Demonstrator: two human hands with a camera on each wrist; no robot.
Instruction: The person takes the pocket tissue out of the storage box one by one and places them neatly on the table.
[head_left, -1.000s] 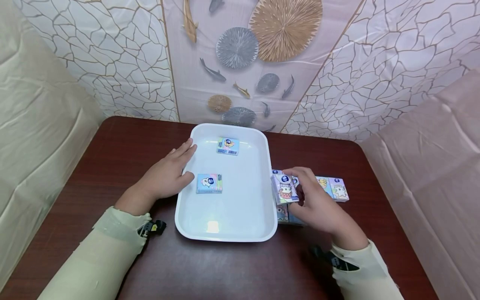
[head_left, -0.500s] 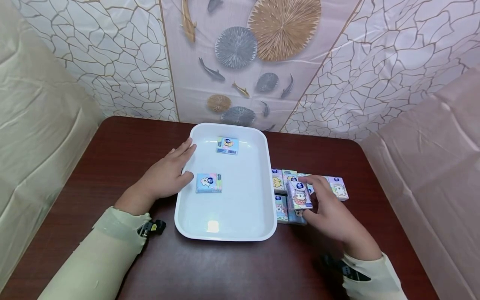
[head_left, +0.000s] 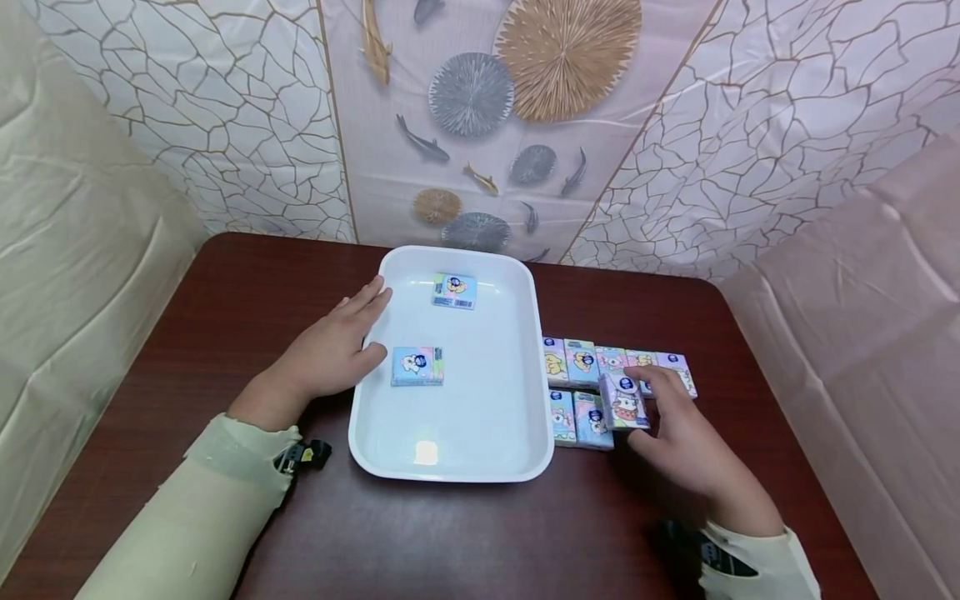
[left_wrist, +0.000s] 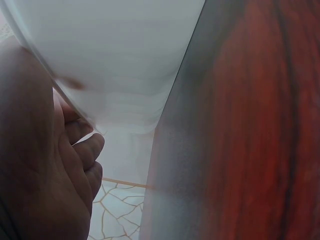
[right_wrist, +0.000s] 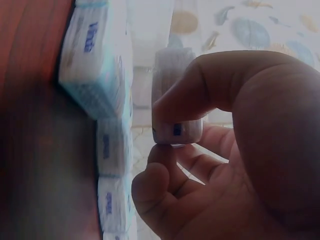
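Observation:
My right hand [head_left: 686, 437] pinches a purple pocket tissue pack [head_left: 622, 404] with a cartoon animal on it, between thumb and fingers. In the right wrist view this tissue pack [right_wrist: 172, 62] is upright, apart from the row of packs on the table. In the head view it overlaps the right end of the front row. My left hand [head_left: 322, 350] rests on the left rim of a white tray [head_left: 480, 433], fingers extended and thumb over the edge. In the left wrist view its fingers [left_wrist: 90, 150] lie along the tray's outer side. Two blue tissue packs [head_left: 417, 367] lie apart inside the tray.
Right of the tray, a back row of several tissue packs [head_left: 581, 362] lies side by side, with two packs [head_left: 594, 423] in front. The tray stands on a dark red-brown table [head_left: 465, 542]. A patterned cloth [head_left: 472, 175] hangs behind its far edge.
My right hand has moved right and toward me, carrying the pinched tissue pack from beside the tray rim past the two front packs. The left hand and tray have stayed put.

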